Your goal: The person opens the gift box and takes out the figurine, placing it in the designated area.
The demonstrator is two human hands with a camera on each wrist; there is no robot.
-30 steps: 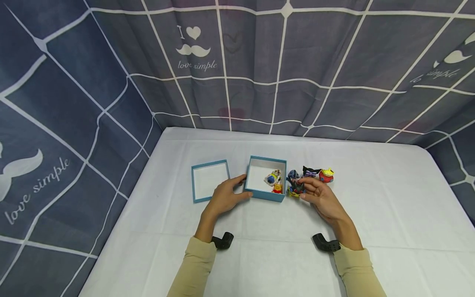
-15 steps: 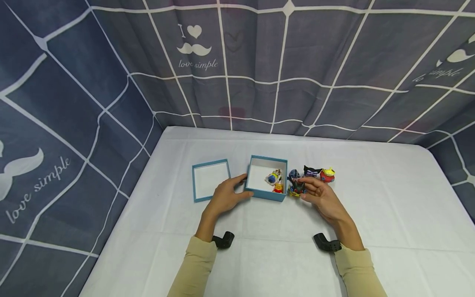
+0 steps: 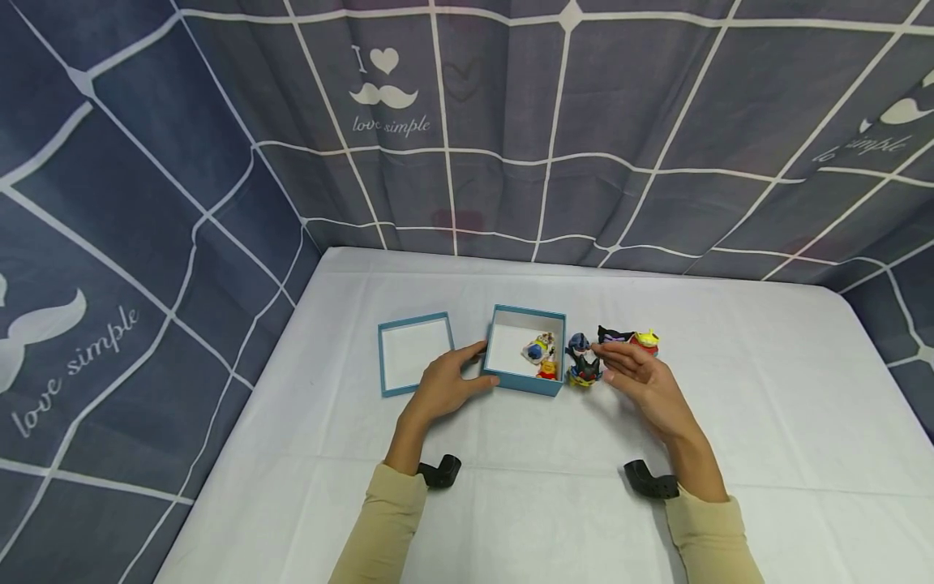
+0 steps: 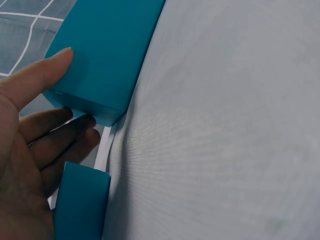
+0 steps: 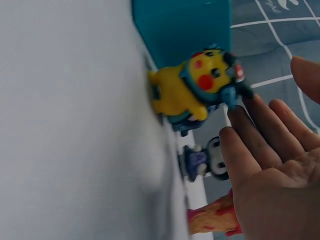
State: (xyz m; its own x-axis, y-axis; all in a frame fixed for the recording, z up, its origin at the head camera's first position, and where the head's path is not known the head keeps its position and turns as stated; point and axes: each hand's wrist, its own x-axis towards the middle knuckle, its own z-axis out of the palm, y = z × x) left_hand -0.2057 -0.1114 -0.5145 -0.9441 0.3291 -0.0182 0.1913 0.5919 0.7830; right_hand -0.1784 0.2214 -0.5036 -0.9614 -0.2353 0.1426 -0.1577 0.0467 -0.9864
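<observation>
A blue open box (image 3: 521, 382) stands mid-table with a blue-and-white toy figure (image 3: 537, 351) and a red-and-yellow figure (image 3: 547, 369) inside. My left hand (image 3: 447, 384) rests at its front-left corner, thumb on the front wall and relaxed fingers by the left side. Just right of the box stands a yellow toy figure with red cheeks and dark headgear (image 5: 180, 92). My right hand (image 3: 645, 385) is beside it, fingers straight, thumb apart, nothing held. Behind that figure is a blue one (image 3: 578, 342). A black figure (image 3: 613, 334) and a yellow-and-red one (image 3: 648, 341) are partly hidden by my right hand.
The blue-rimmed box lid (image 3: 416, 392) lies inside-up left of the box, close to my left hand. A white cloth covers the table (image 3: 511, 519). Dark grey curtains with white lines (image 3: 503, 195) hang behind and at the sides.
My right hand has let go of the yellow figure in dark headgear and shifted slightly right, its fingers straightening. The left hand and box have stayed in place.
</observation>
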